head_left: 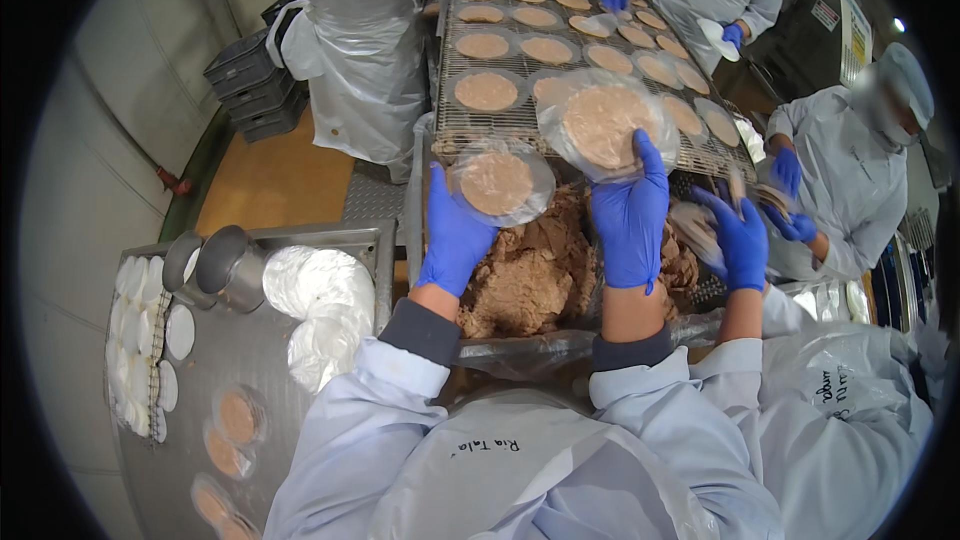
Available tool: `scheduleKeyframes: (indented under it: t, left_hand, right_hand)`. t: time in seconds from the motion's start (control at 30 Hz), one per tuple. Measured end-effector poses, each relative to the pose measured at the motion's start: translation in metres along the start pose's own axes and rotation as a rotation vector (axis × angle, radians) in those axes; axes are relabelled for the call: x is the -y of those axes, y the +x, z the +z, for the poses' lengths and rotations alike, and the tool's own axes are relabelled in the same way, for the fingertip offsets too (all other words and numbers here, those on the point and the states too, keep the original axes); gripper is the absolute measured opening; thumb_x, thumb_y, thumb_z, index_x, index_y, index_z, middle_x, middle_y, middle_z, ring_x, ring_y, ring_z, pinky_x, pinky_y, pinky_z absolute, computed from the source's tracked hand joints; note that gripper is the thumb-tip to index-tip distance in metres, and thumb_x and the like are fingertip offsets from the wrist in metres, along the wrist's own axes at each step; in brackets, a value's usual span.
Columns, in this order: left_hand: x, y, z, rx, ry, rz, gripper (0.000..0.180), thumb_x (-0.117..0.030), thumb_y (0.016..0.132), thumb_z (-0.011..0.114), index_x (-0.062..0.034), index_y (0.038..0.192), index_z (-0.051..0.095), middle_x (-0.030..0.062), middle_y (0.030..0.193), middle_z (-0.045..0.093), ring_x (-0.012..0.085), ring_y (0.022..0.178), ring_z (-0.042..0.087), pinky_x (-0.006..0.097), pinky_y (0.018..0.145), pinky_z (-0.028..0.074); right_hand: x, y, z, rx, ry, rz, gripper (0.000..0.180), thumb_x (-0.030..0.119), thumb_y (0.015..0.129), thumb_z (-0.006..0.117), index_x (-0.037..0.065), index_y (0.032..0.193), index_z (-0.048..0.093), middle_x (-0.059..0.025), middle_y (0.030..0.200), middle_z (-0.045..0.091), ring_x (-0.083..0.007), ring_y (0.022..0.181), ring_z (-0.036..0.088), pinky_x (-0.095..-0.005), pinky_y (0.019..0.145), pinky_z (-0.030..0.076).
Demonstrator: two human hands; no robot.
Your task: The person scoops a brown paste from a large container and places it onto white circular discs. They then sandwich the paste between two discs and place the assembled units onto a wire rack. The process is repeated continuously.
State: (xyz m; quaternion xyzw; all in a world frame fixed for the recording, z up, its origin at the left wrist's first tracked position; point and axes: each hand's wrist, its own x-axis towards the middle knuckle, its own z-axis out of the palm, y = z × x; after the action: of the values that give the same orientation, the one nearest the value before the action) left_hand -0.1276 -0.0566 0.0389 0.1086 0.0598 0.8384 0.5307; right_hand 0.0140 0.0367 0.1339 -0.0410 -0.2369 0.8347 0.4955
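The one view is a head-worn fisheye, the left of a side-by-side pair, looking down and forward over the wearer's apron (500,480). Upright and unmirrored, it takes in the forearms (385,385) from the lower edge. The left hand (455,240) and right hand (632,225) are close, around mid-frame; the belt (485,128) recedes toward the top. The table (195,390) lies lower left, and the wall (60,290) curves along the left rim.

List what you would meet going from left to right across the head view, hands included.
Rows of white rounds, two grey metal cylinders, pile of film sheets, left hand, the patty it holds, right hand, co-worker's gloved hand, co-worker in a pale cap.
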Motion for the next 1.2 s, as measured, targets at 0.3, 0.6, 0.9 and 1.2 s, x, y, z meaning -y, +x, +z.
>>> scheduleKeyframes:
  t: [0.3, 0.6, 0.9, 1.2]
  left_hand:
    - [-0.013, -0.023, -0.011, -0.213, 0.516, 0.070, 0.045, -0.030, 0.088, 0.046, -0.0004, 0.121, 0.039, 0.0148, 0.117, 0.049, 0.0274, 0.106, 0.051, 0.039, 0.091, 0.043]
    - [-0.026, 0.000, -0.003, -0.164, 0.213, 0.051, 0.050, -0.035, 0.088, 0.047, -0.0040, 0.124, 0.034, 0.0175, 0.120, 0.045, 0.0308, 0.109, 0.048, 0.047, 0.088, 0.044]
    - [-0.002, 0.022, -0.014, -0.218, 0.353, 0.070, 0.049, -0.011, 0.083, 0.055, -0.0004, 0.125, 0.032, 0.0160, 0.121, 0.044, 0.0296, 0.108, 0.048, 0.043, 0.088, 0.046]
    - [-0.117, -0.214, -0.052, -0.613, 0.515, 0.344, 0.039, -0.011, 0.084, 0.053, 0.0014, 0.120, 0.043, 0.0139, 0.112, 0.052, 0.0227, 0.103, 0.051, 0.033, 0.084, 0.045]
  right_hand:
    - [-0.084, -0.005, -0.031, 0.017, -0.520, 0.146, 0.055, 0.020, 0.081, 0.056, -0.004, 0.125, 0.035, -0.0149, 0.121, 0.045, -0.0206, 0.109, 0.045, -0.0318, 0.093, 0.034]
    - [0.004, 0.013, 0.005, -0.128, 0.050, 0.220, 0.079, 0.031, 0.084, 0.046, 0.005, 0.137, -0.006, -0.0182, 0.143, 0.000, -0.0310, 0.133, 0.007, -0.0513, 0.104, 0.012]
    - [-0.017, 0.038, -0.030, -0.385, 0.227, 0.388, 0.075, 0.032, 0.083, 0.048, 0.002, 0.135, 0.002, -0.0235, 0.140, 0.005, -0.0369, 0.130, 0.011, -0.0514, 0.103, 0.015]
    - [-0.064, 0.018, -0.109, -0.323, 0.060, 0.586, 0.048, 0.021, 0.083, 0.045, 0.001, 0.124, 0.030, -0.0196, 0.125, 0.038, -0.0373, 0.118, 0.034, -0.0557, 0.096, 0.028]
